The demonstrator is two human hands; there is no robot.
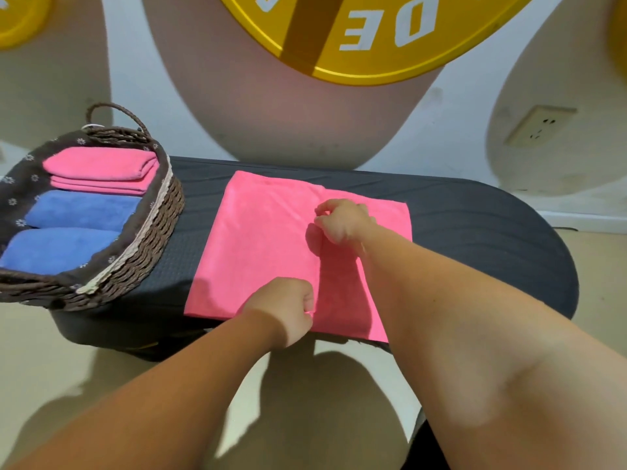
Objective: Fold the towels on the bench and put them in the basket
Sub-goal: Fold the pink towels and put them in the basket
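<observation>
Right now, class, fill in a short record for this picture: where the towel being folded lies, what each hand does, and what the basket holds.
towel in work: pink towel, spread on the black bench, one flap folded over
left hand: pinches the flap's edge at the near side
right hand: pinches the same edge farther back
basket: wicker, on the bench's left end
in basket: folded pink towels at the back, blue towels nearer

One pink towel [271,239] is spread on the bench [475,215], and one basket [163,212] is set at its left end. Two blue towels [84,208] and, as far as can be told, two pink folded towels [101,162] are counted inside it.
</observation>
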